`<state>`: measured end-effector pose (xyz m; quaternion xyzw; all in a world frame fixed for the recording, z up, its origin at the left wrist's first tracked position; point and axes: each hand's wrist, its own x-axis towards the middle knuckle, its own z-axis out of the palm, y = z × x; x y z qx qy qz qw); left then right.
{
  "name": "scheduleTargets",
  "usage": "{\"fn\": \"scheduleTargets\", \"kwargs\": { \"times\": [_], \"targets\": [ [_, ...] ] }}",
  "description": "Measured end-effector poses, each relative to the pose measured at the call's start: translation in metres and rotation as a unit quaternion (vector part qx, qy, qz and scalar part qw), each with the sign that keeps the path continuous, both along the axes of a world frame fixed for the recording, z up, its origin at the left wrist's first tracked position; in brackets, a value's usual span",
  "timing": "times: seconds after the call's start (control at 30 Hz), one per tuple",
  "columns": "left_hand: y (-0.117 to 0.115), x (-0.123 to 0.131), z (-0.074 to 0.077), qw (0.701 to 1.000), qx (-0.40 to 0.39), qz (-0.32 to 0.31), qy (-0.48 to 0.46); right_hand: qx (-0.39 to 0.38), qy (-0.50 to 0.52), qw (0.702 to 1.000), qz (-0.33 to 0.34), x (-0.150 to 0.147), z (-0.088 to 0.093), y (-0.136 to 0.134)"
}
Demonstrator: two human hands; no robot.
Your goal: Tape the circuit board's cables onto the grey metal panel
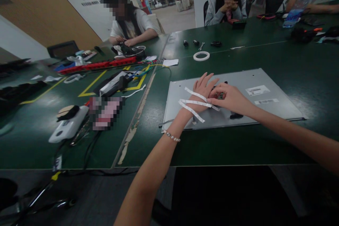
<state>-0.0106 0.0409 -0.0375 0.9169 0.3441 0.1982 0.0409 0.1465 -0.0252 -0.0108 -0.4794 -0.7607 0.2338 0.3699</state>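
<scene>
My left hand [202, 93] lies over a flat silver panel [238, 83], its fingers stretched out and spread. Several short strips of white tape [194, 103] cross the back of this hand. My right hand [230, 98] is beside it, thumb and forefinger pinched on the end of one strip at the left hand's edge. Two printed labels are on the panel's right part, among them a white label [257, 90]. Below my right hand lies a small black piece [236, 116]. A dark part under the right fingers is mostly hidden.
Beyond the panel are a white tape roll [201, 56], a small wrench [201, 46] and black-handled tools. To the left are a white device [69, 123], cables and red bins [106, 64]. People sit across the green table [206, 148]; a water bottle [298, 7] stands far right.
</scene>
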Motion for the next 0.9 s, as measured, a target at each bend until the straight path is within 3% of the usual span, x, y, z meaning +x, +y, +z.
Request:
{"fn": "scheduleTargets", "kwargs": {
  "times": [0.43, 0.67, 0.8, 0.9],
  "targets": [
    [-0.007, 0.005, 0.002, 1.0, 0.002, 0.001, 0.011, -0.014, 0.061, 0.998, 0.014, 0.002, -0.013, -0.001],
    [-0.005, 0.003, 0.0, 1.0, -0.001, 0.012, -0.013, -0.037, 0.191, 0.981, 0.004, 0.018, -0.007, 0.008],
    [0.003, 0.001, 0.003, 0.99, -0.04, 0.025, -0.134, -0.107, 0.244, 0.963, -0.026, 0.029, 0.0, 0.01],
    [0.009, -0.001, 0.008, 0.952, -0.138, 0.029, -0.273, -0.124, 0.245, 0.961, -0.023, 0.034, 0.0, 0.01]
  ]
}}
